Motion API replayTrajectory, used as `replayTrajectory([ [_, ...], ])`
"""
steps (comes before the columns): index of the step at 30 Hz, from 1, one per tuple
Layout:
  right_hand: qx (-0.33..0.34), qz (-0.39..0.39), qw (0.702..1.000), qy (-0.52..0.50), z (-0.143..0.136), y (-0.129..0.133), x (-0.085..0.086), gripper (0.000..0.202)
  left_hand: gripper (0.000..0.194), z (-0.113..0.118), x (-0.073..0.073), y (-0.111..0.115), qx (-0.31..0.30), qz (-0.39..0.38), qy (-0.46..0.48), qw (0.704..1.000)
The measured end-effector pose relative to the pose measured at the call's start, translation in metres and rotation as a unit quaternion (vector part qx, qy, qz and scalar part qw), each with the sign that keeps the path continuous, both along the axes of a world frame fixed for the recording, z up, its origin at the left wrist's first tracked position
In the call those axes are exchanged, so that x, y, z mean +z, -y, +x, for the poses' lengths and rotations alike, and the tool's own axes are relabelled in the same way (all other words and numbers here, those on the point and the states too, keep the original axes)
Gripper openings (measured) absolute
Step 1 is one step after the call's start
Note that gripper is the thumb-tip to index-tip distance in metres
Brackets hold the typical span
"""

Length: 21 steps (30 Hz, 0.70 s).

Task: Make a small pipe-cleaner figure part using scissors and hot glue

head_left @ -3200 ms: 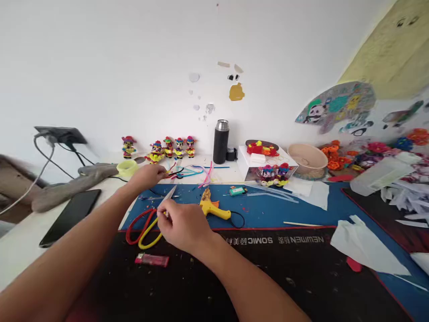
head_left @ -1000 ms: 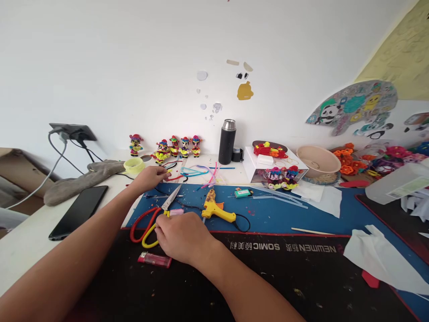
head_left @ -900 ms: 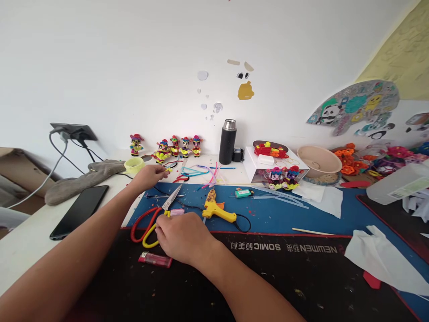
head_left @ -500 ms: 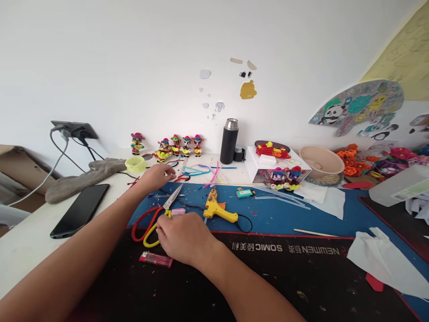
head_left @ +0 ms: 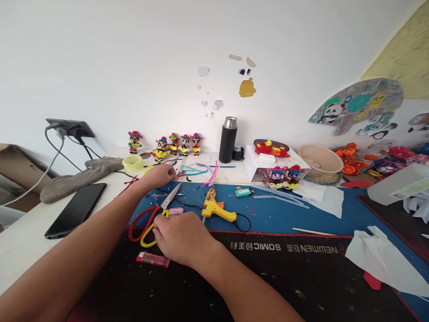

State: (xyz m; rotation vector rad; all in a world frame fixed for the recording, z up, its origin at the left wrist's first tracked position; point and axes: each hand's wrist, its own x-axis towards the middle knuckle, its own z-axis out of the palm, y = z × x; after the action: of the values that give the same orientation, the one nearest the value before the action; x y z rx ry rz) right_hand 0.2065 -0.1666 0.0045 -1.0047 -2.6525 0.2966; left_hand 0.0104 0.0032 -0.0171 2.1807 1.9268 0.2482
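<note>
On the white table [head_left: 25, 243], left hand [head_left: 162, 175] beside fuzzy wires [head_left: 193, 172], hold unclear, and right [head_left: 182, 237] with fingers together by scissors [head_left: 170, 197], whose point could prick a careless left return

A black phone [head_left: 77, 210] is lying flat on the white desk [head_left: 23, 250], near a grey branch-like piece [head_left: 63, 185]. A black flask [head_left: 228, 144] is standing upright by the wall [head_left: 144, 58]. A pale bowl [head_left: 321, 157] is resting between a white box [head_left: 250, 168] and orange flowers [head_left: 350, 159], and a yellow sticker [head_left: 247, 88] is clinging above the flask.
</note>
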Motion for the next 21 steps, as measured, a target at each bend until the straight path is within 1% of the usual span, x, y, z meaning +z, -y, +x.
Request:
replayTrajectory([
  [4, 0.002, -0.001, 1.000, 0.003, 0.000, 0.001, 0.001, 0.017, 0.012, -0.009, 0.006, 0.004, 0.002, 0.016, 0.008, 1.000],
  [8, 0.005, -0.002, 1.000, 0.006, 0.000, 0.001, 0.001, 0.016, 0.008, -0.015, 0.007, 0.007, 0.004, 0.025, 0.024, 0.999],
  [9, 0.004, -0.001, 1.000, 0.007, 0.000, 0.000, 0.001, 0.016, 0.010, -0.016, 0.006, 0.008, 0.006, 0.028, 0.030, 0.999],
  [14, 0.010, -0.004, 1.000, 0.010, 0.000, 0.000, 0.000, 0.018, 0.031, -0.019, 0.007, 0.014, 0.010, 0.036, 0.058, 0.998],
  [18, 0.014, -0.004, 1.000, 0.007, -0.001, 0.001, -0.001, 0.017, 0.031, -0.023, 0.011, 0.016, 0.017, 0.037, 0.057, 0.998],
  [21, 0.010, -0.003, 1.000, 0.008, -0.002, 0.001, -0.002, 0.016, 0.035, -0.020, 0.013, 0.015, 0.021, 0.049, 0.039, 0.998],
])
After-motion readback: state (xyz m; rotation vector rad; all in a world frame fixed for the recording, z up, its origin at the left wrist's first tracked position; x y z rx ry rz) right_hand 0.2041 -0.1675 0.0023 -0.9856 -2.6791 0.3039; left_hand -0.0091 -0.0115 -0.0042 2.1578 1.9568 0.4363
